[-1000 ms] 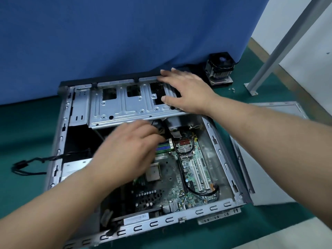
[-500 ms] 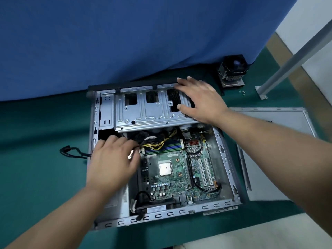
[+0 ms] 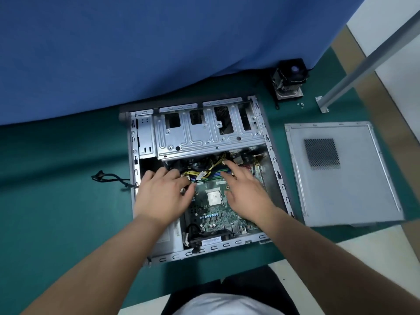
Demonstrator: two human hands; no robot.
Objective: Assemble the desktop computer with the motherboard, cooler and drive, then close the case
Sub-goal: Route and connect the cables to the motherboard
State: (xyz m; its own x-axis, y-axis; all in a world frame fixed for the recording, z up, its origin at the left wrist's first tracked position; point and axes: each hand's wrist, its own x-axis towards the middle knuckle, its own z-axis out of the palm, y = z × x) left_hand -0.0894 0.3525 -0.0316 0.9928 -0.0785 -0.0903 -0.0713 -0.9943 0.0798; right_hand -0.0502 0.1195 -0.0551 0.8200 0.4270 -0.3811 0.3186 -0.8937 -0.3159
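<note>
Both hands are being worked inside the open case (image 3: 276, 160), the left hand (image 3: 162, 193) pinching the yellow-black cable bundle (image 3: 200, 173), the right hand (image 3: 246, 192) spread loosely over the seated motherboard (image 3: 213, 214); routing is judged underway, the cooler (image 3: 289, 79) being needed next from the mat's far right corner.

The open case (image 3: 276, 164) gives access from above to the motherboard (image 3: 213, 212); the drive cage (image 3: 204, 135) roofs its far end; yellow cables (image 3: 204, 171) cross beneath that cage; both hands (image 3: 162, 192) (image 3: 246, 192) fill the middle; right of the case lies the side panel (image 3: 341, 178); the cooler (image 3: 289, 79) stands farther off.
</note>
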